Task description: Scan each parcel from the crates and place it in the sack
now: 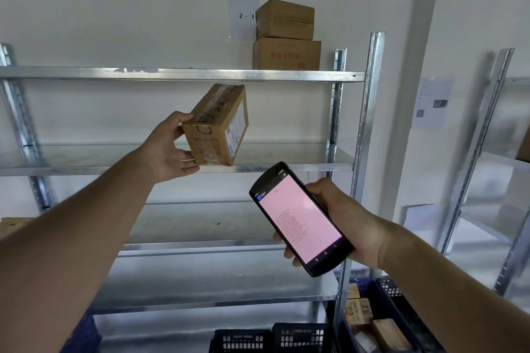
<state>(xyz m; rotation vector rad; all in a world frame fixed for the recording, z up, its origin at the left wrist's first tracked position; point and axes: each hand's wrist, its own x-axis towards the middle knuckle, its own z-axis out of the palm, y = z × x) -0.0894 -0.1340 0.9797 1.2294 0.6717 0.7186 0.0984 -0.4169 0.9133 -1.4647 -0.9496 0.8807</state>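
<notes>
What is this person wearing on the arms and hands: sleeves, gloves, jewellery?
Nothing that shows. The left hand and right hand are ungloved, no ring on the visible fingers. The left forearm and right forearm are bare to the frame edge: no sleeve, watch or wristband.

The left hand (pixel 169 146), arm stretched up and forward, gripped a box (pixel 218 126) between thumb and fingers. The right hand (pixel 341 218) held a scanner (pixel 298 218) lower, fingers apparently curled beneath it.

A parcel (pixel 218 126) in the left hand (pixel 169 149) hangs before the middle shelf (pixel 286 156), scanner (pixel 299 218) in the right hand (pixel 344 215) lower right, two boxes (pixel 286 54) stacked on the top shelf (pixel 172 74).
</notes>
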